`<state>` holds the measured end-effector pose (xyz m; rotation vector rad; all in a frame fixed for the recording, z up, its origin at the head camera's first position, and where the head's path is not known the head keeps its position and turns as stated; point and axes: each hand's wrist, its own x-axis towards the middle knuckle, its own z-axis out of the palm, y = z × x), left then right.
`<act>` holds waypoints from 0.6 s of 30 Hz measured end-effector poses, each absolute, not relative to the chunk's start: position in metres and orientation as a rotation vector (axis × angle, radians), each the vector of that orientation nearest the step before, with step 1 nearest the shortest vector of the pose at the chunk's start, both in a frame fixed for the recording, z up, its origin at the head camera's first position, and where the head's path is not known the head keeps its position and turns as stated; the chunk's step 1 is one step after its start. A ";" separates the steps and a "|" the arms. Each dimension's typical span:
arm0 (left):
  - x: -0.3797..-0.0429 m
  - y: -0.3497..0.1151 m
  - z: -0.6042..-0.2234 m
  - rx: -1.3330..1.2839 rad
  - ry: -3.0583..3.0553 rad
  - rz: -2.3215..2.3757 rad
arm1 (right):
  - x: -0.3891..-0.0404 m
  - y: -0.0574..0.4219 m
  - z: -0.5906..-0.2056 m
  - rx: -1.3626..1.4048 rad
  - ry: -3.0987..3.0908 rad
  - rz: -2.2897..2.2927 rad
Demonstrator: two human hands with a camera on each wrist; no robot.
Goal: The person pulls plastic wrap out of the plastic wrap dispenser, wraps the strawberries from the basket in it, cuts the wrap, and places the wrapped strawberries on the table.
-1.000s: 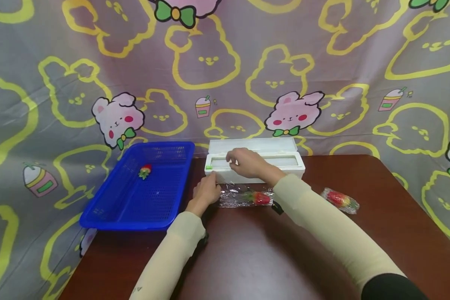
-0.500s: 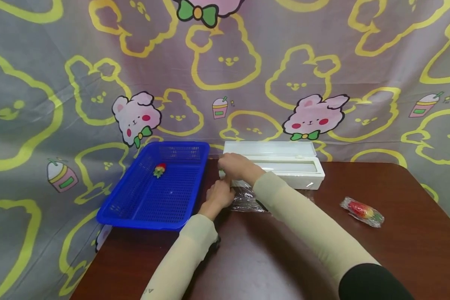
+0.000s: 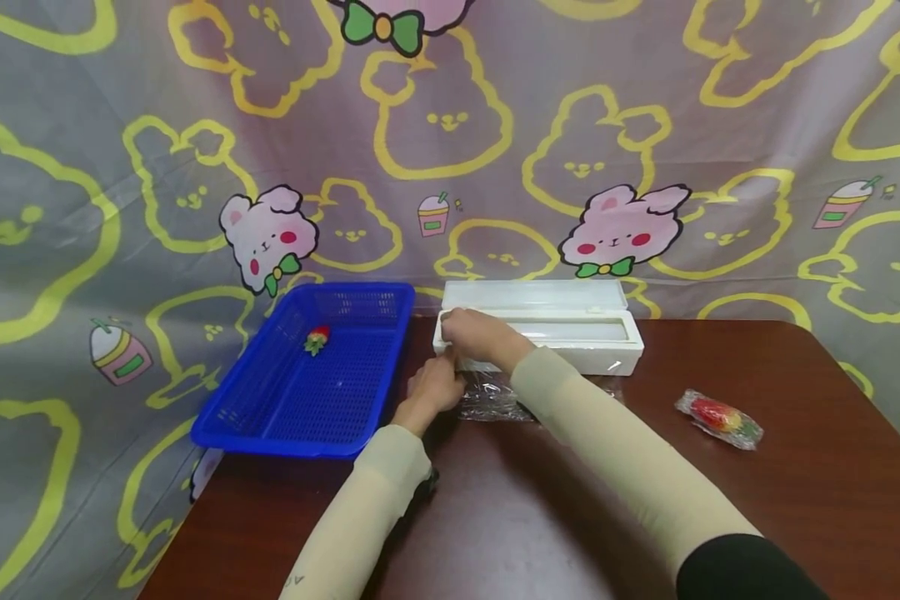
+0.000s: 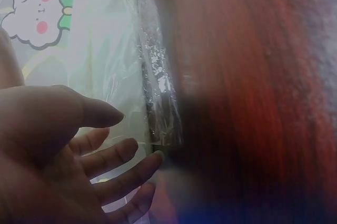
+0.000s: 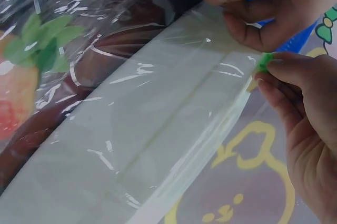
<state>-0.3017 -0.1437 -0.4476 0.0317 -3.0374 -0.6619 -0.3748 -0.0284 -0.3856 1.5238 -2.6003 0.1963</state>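
R hand [image 3: 480, 333] pinches a small bright-green plastic tab [image 5: 264, 62], thumb & finger tight on it, at L end of long white lidded box [image 3: 607, 360]; L hand [image 3: 437, 385], fingers loosely bent & apart, holds nothing. Clear crinkly plastic film [image 3: 487, 398] spans box & nr-side tabletop [image 3: 510, 517].

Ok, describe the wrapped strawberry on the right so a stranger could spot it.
On the brown table, find the white box at the far edge. The strawberry lies alone to its right; unlike the bare one in the blue basket, it's wrapped in clear film.
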 end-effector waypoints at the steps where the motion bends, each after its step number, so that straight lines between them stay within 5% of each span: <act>1: -0.302 -0.143 -0.448 0.035 -3.039 -0.666 | -0.374 -0.026 -0.387 1.511 -2.611 0.175; 9: -0.299 -0.139 -0.444 0.082 -3.064 -0.667 | -0.373 0.024 -0.396 1.363 -2.705 0.054; 18: -0.298 -0.136 -0.441 0.098 -3.084 -0.658 | -0.362 0.155 -0.403 1.168 -2.710 0.286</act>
